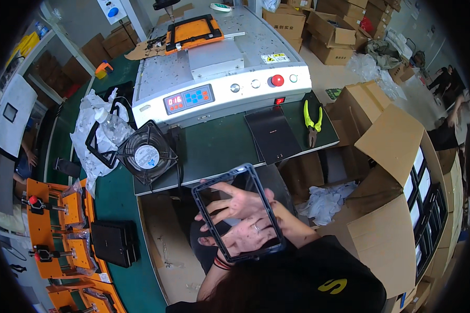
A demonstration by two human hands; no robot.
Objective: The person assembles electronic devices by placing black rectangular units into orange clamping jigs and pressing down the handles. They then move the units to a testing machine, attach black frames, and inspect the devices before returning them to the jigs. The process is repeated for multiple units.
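A black rectangular frame [198, 201], like a tablet's bezel, is held tilted above my lap. Both hands show inside its outline; whether a clear pane covers them, I cannot tell. My right hand [240, 203] comes in from the right, fingers stretched across to the left rim, and skin also shows at the right rim. Below it, my left hand [245, 237], with a ring and a red wristband, overlaps the right hand, fingers bent. Its thumb sticks out past the left rim. Contact under the hands is partly hidden.
Ahead stands a white machine [224, 96] with an orange fixture [194, 34] on top. Flat black panels [273, 134], green-handled pliers [312, 122] and a fan [147, 154] lie on the green bench. Orange clamp jigs [47, 229] stand left; an open carton [384, 229] is right.
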